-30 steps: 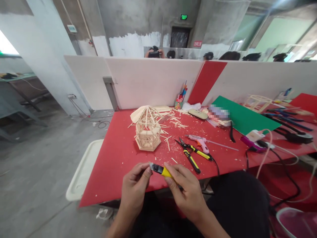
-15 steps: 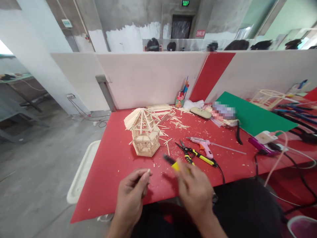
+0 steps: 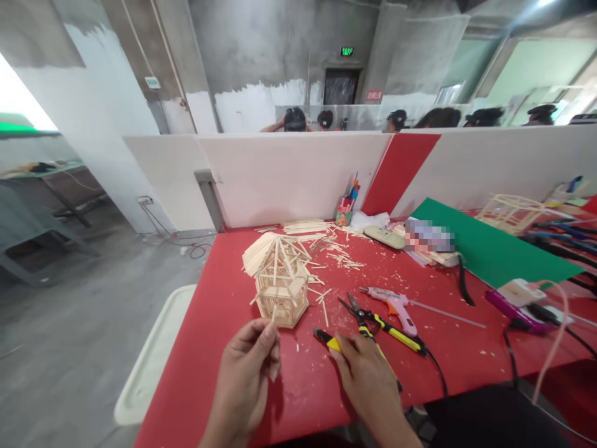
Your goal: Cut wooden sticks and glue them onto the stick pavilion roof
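My left hand (image 3: 249,370) is closed in a pinch on a short wooden stick (image 3: 274,315), its tip pointing up in front of the model. At the right, my right hand (image 3: 368,370) is closed over a yellow-and-black utility knife (image 3: 333,343), held low at the red tabletop; the fingers hide part of it. Just beyond my left hand stands a six-sided pavilion model (image 3: 282,292) made of pale sticks, its roof covered with sticks on the left and bare rafters elsewhere. Yellow-handled pliers (image 3: 364,317) lie beside my right hand, partly behind it.
A pink glue gun (image 3: 396,305) lies beyond the pliers. Loose sticks (image 3: 308,227) and scraps are scattered behind the model. Farther right are a pencil case (image 3: 385,237), a green board (image 3: 494,249) and a purple power strip (image 3: 515,311) with cables. A white partition (image 3: 298,180) borders the back.
My right hand has lowered the utility knife toward the tabletop beside the pliers. My left hand still pinches the stick. The camera has tilted up, so the scene sits lower.
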Demonstrator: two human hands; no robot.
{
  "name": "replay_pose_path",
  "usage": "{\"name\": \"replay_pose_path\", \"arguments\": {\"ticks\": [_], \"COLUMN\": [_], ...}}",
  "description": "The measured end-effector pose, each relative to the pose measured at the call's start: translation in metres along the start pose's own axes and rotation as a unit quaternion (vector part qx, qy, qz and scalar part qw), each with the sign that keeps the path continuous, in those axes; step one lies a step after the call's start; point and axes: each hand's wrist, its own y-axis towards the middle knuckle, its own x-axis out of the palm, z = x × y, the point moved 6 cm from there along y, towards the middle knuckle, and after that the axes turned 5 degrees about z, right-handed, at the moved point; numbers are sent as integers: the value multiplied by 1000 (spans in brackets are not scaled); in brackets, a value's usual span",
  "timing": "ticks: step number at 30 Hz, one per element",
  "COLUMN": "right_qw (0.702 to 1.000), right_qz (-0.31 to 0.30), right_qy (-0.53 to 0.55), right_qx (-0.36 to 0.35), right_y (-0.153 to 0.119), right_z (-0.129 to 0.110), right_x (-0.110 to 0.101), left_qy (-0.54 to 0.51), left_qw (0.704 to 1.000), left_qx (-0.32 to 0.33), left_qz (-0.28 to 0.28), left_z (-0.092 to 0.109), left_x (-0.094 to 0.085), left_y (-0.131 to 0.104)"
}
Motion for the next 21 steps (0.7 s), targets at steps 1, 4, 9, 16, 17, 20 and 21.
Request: {"name": "replay_pose_path", "arguments": {"ticks": [1,4,9,16,17,20,21], "right_qw": [1000,992,928,887,884,878,879], "right_qz": [-2,-28,-60,-113,-109,-101,-104], "right_qy": [14,121,355,434,439,450,450], "right_qx": [-1,17,93,111,117,125,121], "right_y": [6,34,107,162,164,167,167], "right_z": [-1,-12,-49,-79,-78,-75,-74], "right_x": [-1,-10,-31,-15,-11,-3,-2], "left_qy": [-2,0,3,-8,-5,6,8], "left_qw": [1000,1000,998,997,997,997,997], "left_qx": [4,22,46,48,42,21,18], "left_qz": [-8,-22,-38,-55,-60,-69,-68], "left_z": [4,12,21,27,26,22,21], "left_x": [1,6,17,16,15,10,9], "left_y": [3,12,23,26,26,26,27]}}
